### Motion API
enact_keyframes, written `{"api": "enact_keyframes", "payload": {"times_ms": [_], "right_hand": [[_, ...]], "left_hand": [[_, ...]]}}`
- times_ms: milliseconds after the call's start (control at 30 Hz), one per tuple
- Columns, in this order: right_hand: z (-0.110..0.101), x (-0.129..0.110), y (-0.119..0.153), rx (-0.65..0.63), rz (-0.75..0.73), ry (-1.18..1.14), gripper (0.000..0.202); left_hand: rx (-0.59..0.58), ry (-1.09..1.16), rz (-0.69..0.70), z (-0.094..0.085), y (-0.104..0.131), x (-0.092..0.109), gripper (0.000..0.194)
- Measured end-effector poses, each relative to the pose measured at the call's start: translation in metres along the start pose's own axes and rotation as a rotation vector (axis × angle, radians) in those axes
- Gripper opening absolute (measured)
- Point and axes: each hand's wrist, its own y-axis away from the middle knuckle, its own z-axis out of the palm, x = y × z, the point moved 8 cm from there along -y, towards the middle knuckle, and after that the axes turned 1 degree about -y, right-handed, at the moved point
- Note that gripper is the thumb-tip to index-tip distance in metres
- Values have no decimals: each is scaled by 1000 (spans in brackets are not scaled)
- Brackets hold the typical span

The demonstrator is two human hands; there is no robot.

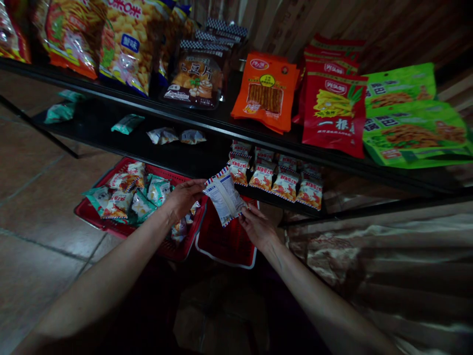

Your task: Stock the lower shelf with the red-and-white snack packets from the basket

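Note:
Between my two hands is a small snack packet [222, 196], its printed back with a pale centre seam facing up and its edges striped red and blue. My left hand [185, 197] pinches the upper left corner, and my right hand [257, 226] grips the lower right corner. The packet hangs over a red basket [226, 246] with a white rim. Left of it, a fuller red basket [88, 219] holds several teal packets [141, 204] and orange-and-white packets [118, 203]. Just behind my hands, rows of similar orange-and-white packets [262, 176] stand on the lower shelf.
The black upper shelf [207, 125] carries large crisp bags [127, 47], brown bags [195, 74], orange bags [264, 91], red bags [334, 108] and green bags [417, 130]. A few small packets [127, 124] lie on the lower shelf's left part. Crumpled brown sheeting [369, 256] hangs at the right.

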Motion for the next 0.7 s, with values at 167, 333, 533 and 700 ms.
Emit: {"api": "enact_keyframes", "payload": {"times_ms": [167,333,533,700], "right_hand": [[-5,0,-5,-27,-16,49,28],[-6,-2,-5,-57,-68,118,28],[1,-7,1,-95,-125,313,35],[12,-10,9,-174,-167,432,39]], "left_hand": [[-4,-72,-18,-5,1,-1,10],[7,-115,-1,-10,-3,-4,11],[-4,-206,-33,-9,-2,-8,29],[17,-291,6,-11,-1,-5,30]]}}
